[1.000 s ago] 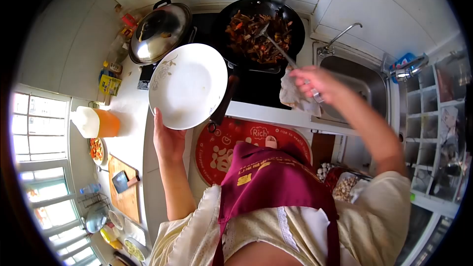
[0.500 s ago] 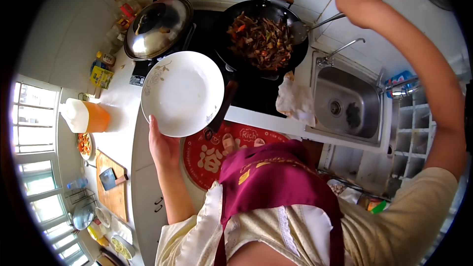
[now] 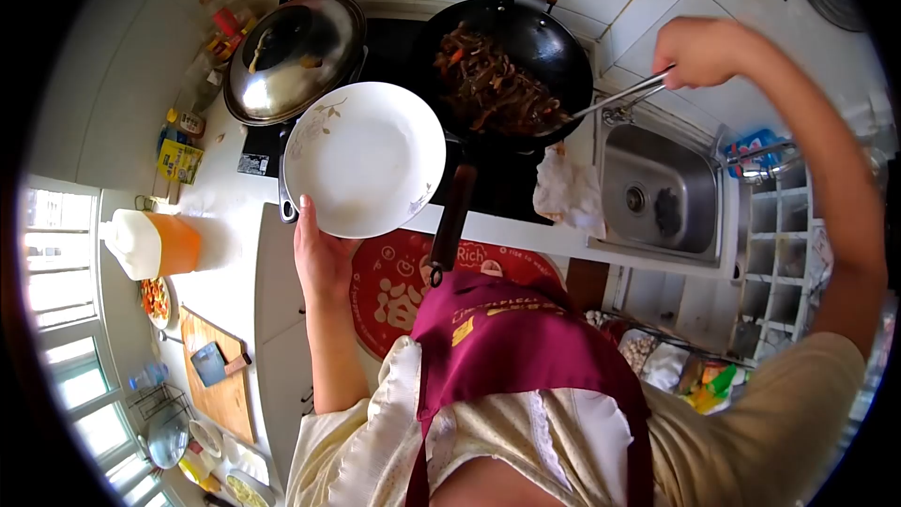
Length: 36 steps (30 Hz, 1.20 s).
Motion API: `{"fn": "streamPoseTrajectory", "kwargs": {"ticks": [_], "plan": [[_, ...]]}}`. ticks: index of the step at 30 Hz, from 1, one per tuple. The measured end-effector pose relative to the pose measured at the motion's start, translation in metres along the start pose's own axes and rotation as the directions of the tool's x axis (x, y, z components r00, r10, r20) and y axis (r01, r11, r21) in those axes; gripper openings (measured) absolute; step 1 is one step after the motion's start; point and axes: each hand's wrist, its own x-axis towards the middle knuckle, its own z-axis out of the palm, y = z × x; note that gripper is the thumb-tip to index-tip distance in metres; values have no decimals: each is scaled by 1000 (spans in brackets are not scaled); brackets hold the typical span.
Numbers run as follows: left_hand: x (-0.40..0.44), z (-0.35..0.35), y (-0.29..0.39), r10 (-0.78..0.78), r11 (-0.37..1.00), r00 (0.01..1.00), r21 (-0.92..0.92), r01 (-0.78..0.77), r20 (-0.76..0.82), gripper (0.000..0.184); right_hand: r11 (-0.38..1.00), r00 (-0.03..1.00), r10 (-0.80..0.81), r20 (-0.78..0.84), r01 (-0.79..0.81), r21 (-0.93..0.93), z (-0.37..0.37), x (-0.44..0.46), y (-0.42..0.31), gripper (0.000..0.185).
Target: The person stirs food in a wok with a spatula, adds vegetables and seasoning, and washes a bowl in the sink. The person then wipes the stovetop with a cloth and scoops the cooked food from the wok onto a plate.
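My left hand grips the near rim of a white plate with a faint flower pattern, its thumb over the edge. The plate is held beside the wok, partly in front of the stove. Closed around the handle of a metal spatula is my right hand, up at the right above the sink. The spatula's head reaches into the wok and is hidden by the food. Dark brown stir-fried strips with red bits lie heaped toward the wok's left and near side.
Left of the wok stands a lidded pan. A sink is at the right, with a cloth at the counter edge. The wok's handle sticks out toward me. Along the left counter are an orange-filled jug and a cleaver on a cutting board.
My right hand has come down, and the spatula has swung from the wok's right wall into the food, which is pushed together leftward. The plate has shifted slightly right and up.
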Motion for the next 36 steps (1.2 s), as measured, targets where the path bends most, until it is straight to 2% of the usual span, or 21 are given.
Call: {"fn": "streamPoseTrajectory", "kwargs": {"ticks": [2, 3, 4, 6, 9, 15, 18, 21, 24, 27, 30, 36], "plan": [[5, 0, 1, -18, 1000, 1000, 10, 18, 26, 49, 985, 948, -163, -274, 173, 11, 71, 53, 21, 17], [8, 0, 1, -18, 1000, 999, 14, 18, 37, 49, 966, 917, 54, -394, 52, 253, 100, 48, 3, 25], [10, 1, 0, -15, 1000, 999, 15, 14, 46, 48, 937, 897, 124, -423, 35, 348, 128, 57, -1, 31], [15, 2, 2, -24, 999, 998, 31, 23, 52, 48, 918, 838, 218, -500, -2, 397, 159, 63, -17, 32], [23, 10, 3, 2, 999, 1000, 52, -3, 19, 48, 875, 833, 290, -471, -31, 484, 180, 65, -26, 31], [40, 25, 5, -38, 994, 999, 99, 35, 27, 52, 833, 773, 308, -554, 62, 550, 194, 35, -15, 32], [50, 30, -1, -23, 996, 998, 90, 18, 56, 51, 840, 783, 326, -530, 18, 543, 188, 26, -13, 32], [58, 34, -9, -19, 998, 998, 63, 15, 63, 50, 879, 748, 296, -594, 30, 475, 202, 35, -6, 32], [58, 37, -9, -19, 997, 999, 76, 16, 44, 49, 870, 713, 306, -631, 61, 490, 206, 34, -3, 33], [57, 39, -9, -7, 995, 998, 101, 1, 55, 57, 878, 693, 285, -662, 88, 470, 200, 27, 8, 33], [59, 43, -10, -7, 996, 999, 92, 3, 36, 48, 814, 705, 300, -643, 163, 558, 188, 17, 13, 33], [69, 48, -21, -21, 998, 998, 64, 17, 66, 48, 766, 692, 293, -660, 243, 595, 180, 5, 24, 34]]}}
